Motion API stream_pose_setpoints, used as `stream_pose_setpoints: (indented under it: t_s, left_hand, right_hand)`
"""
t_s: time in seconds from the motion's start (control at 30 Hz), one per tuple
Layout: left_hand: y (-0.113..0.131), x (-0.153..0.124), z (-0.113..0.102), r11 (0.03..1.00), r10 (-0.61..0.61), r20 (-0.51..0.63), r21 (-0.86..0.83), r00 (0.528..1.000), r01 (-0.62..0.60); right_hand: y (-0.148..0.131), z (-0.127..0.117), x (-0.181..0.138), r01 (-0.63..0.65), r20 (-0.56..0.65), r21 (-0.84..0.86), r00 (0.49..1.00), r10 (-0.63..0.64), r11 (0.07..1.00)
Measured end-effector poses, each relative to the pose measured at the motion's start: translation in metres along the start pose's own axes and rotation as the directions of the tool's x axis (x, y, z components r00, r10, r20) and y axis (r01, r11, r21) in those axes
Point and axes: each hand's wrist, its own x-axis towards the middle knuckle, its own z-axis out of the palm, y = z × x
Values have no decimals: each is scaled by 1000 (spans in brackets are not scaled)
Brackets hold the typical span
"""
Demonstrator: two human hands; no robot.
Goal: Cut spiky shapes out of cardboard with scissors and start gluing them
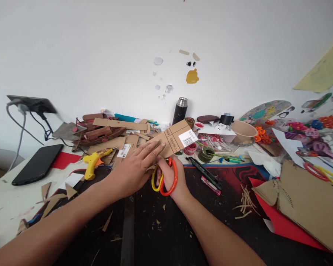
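Note:
My left hand [135, 166] grips a brown cardboard piece [174, 138] with a white barcode label, thumb under it and fingers stretched over its near end. My right hand [170, 179] is closed through the orange and yellow handles of a pair of scissors [164, 181], just below the cardboard's lower edge. The blades are hidden behind the cardboard and my fingers. Both hands work above a dark mat [155, 229] littered with cardboard scraps.
A yellow glue gun [93, 161] and a black phone [39, 163] lie to the left. A black utility knife [204, 171], a pink marker, a tape roll and a black flask [180, 110] sit right of my hands. A large cardboard sheet [308, 203] over red paper lies at right.

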Motion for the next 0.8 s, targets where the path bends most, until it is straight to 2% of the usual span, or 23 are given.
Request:
stream_pose_setpoints:
  t_s: [0.13,0.23,0.33,0.4,0.43,0.47,0.53,0.6,0.63,0.7,0.8]
  left_hand:
    - [0,2,4,999,25,1,39,1000,-25]
    - [2,3,4,986,-132,4,99,991,131]
    - [-2,4,-5,926,-373,-93,28,923,377]
    - [-7,7,-15,877,-473,-244,-228,847,424]
    - [-10,9,-20,825,-523,-309,-416,795,381]
    - [-14,11,-24,729,-584,-329,-614,742,302]
    - [-20,17,-30,452,-694,-262,-883,671,123]
    - [-25,21,-31,214,-756,-158,-977,635,13]
    - [-26,22,-31,141,-776,-119,-990,619,-13]
    - [-27,23,-29,53,-800,-58,-998,598,-26]
    - [-24,22,-27,-5,-801,5,-1000,598,1]
  right_hand:
    - [-1,1,-1,-29,42,-10,999,29,1000]
    - [-2,1,0,-38,81,-1,996,38,999]
    - [-2,1,-2,-56,105,13,993,54,998]
    - [-3,2,-4,-57,119,10,991,56,998]
    - [-4,2,-5,-56,123,8,991,54,998]
    - [-4,3,-6,-53,125,8,991,51,999]
    - [-6,3,-7,-49,123,13,991,47,999]
    - [-6,3,-7,-51,118,19,992,48,999]
    - [-7,2,-7,-52,113,20,992,50,998]
    - [-7,2,-6,-57,103,18,993,55,998]
    - [-8,1,-5,-60,92,21,994,58,998]
